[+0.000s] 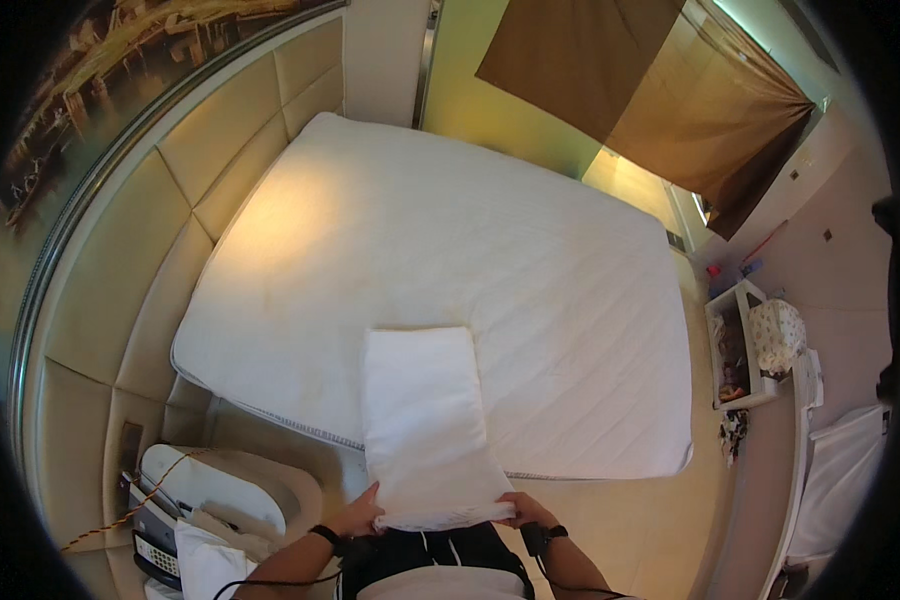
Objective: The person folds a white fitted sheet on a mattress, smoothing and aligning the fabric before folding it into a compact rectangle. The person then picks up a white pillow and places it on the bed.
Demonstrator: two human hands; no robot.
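A folded white cloth, likely a bed sheet (426, 420), lies across the near edge of a bare white mattress (570, 352) and hangs towards me. My left hand (360, 510) grips the cloth's near left corner, thumb on top. At the opposite near corner, my right hand (525, 510) pinches the layered edge. The far part of the cloth rests flat on the mattress. Both wrists carry black bands with cables. Faint yellowish stains mark the mattress surface.
A padded beige headboard wall (112, 315) borders the mattress on the left. Near my left arm stands a rounded white nightstand (217, 480) with a telephone (157, 555). A small white shelf unit (742, 345) is at the right wall. Brown curtains (645, 97) hang at the far side.
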